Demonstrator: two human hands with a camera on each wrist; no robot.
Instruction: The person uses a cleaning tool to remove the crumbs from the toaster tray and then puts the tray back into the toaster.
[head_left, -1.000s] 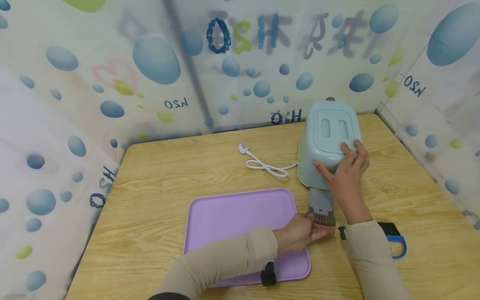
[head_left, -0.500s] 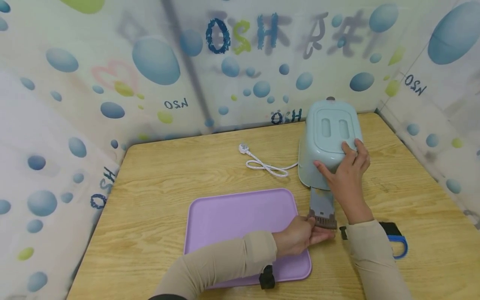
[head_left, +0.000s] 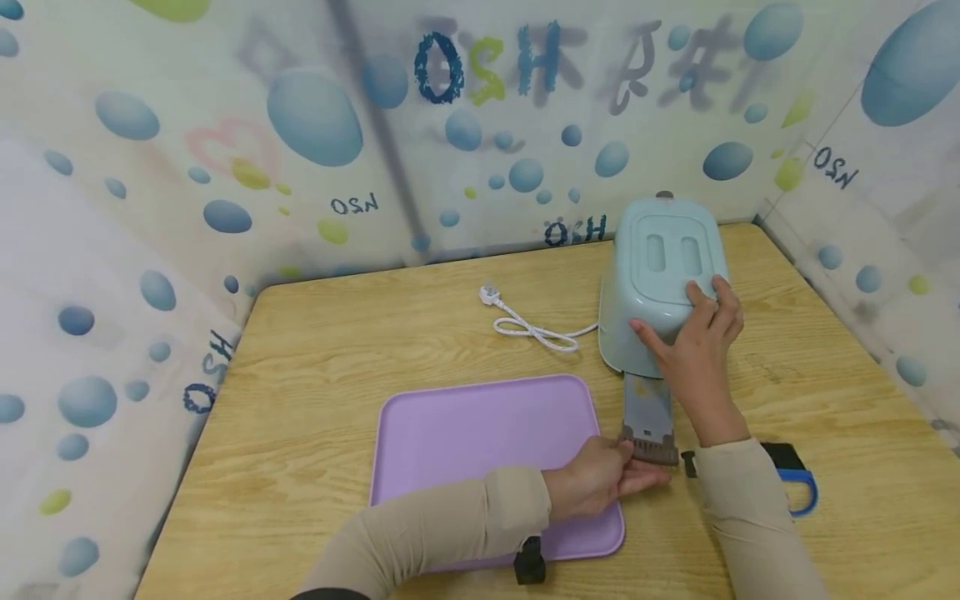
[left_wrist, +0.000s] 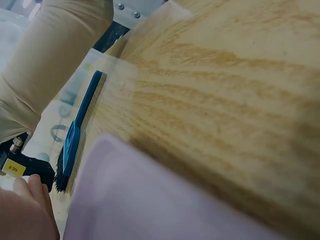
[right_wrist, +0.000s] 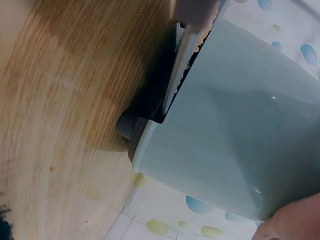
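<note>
A light blue toaster (head_left: 678, 250) stands at the right rear of the table in the head view. My right hand (head_left: 701, 354) holds its near right corner, fingertips on the top and thumb on the front face. Out of the toaster's base sticks a grey crumb tray (head_left: 647, 408) with a brown end. My left hand (head_left: 596, 479) pinches that brown end, thumb above and fingers stretched beneath it. In the right wrist view, brown crumbs line the edge of the crumb tray (right_wrist: 177, 70), and part of the toaster's side (right_wrist: 240, 125) fills the frame.
A flat purple tray (head_left: 480, 433) lies under the left forearm. Behind it is a white power cord with plug (head_left: 491, 295), leading to the toaster. A blue-handled brush (left_wrist: 75, 137) with dark bristles lies to the right, partly hidden by the right sleeve in the head view. Printed cloth walls surround the table.
The crumb tray has slid slightly farther out of the toaster, toward me, with my left hand. My right hand keeps its place on the toaster.
</note>
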